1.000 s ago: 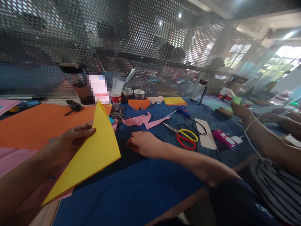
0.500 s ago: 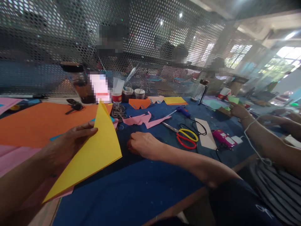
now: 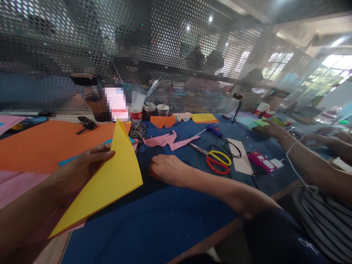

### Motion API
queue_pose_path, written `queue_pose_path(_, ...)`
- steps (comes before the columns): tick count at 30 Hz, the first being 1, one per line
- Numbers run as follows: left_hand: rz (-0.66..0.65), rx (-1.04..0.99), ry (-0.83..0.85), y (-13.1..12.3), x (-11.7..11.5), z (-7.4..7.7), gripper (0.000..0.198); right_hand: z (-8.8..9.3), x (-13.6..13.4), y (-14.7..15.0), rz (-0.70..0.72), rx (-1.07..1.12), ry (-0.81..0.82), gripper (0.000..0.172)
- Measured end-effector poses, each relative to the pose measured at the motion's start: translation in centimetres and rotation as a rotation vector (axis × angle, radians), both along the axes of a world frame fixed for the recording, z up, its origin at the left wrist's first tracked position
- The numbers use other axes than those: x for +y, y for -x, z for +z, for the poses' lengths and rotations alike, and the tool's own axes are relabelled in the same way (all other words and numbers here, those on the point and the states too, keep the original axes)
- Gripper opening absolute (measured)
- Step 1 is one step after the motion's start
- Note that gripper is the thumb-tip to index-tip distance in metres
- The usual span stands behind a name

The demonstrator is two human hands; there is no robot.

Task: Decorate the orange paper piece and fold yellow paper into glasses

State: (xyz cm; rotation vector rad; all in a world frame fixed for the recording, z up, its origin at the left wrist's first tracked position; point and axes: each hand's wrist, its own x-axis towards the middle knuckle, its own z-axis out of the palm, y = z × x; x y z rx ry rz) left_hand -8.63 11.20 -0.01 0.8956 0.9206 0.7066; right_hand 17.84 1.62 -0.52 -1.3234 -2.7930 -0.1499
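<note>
My left hand (image 3: 85,167) pinches a folded sheet of yellow paper (image 3: 110,187) along its left side, thumb on top. The sheet tapers to a point at its upper end and is held tilted above the table. Just right of it, my right hand (image 3: 167,168) rests on the blue table in a loose fist, apart from the paper; the inside of the fist is hidden. Beyond that hand lies a cut strip of pink paper (image 3: 165,140). Scissors (image 3: 217,161) with one red and one yellow handle lie to its right.
Orange paper (image 3: 49,143) and pink sheets (image 3: 22,183) cover the left. Behind stand a dark jar (image 3: 96,102), cups (image 3: 163,109) and an orange paper mask (image 3: 162,121). At right lie a glue gun (image 3: 214,130), a cream card (image 3: 239,157), a magenta power strip (image 3: 261,162) and a co-worker's arm (image 3: 305,157).
The co-worker's hand at the right has moved slightly left, along with light green paper near it. My two hands and the yellow paper have hardly moved.
</note>
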Motion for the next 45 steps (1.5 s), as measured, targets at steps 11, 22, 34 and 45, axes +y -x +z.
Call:
queue_pose_path(11, -0.013, -0.001, -0.020, 0.0, 0.1, 0.0, 0.049, 0.5, 0.3, 0.0, -0.008, 0.001, 0.040, 0.024)
queue_pose_path(22, -0.021, 0.013, 0.001, -0.1, -0.1, 0.1, 0.050, -0.3, -0.2, 0.2, 0.027, -0.056, -0.054, 0.019)
queue_pose_path(34, 0.061, 0.024, -0.012, 0.2, 0.4, -0.6, 0.048, 0.6, -0.9, 0.0, 0.038, -0.070, -0.022, 0.019)
queue_pose_path(45, 0.018, 0.005, -0.006, 0.4, 0.5, -0.9, 0.045, 0.7, -0.9, 0.8, 0.067, -0.145, -0.051, 0.022)
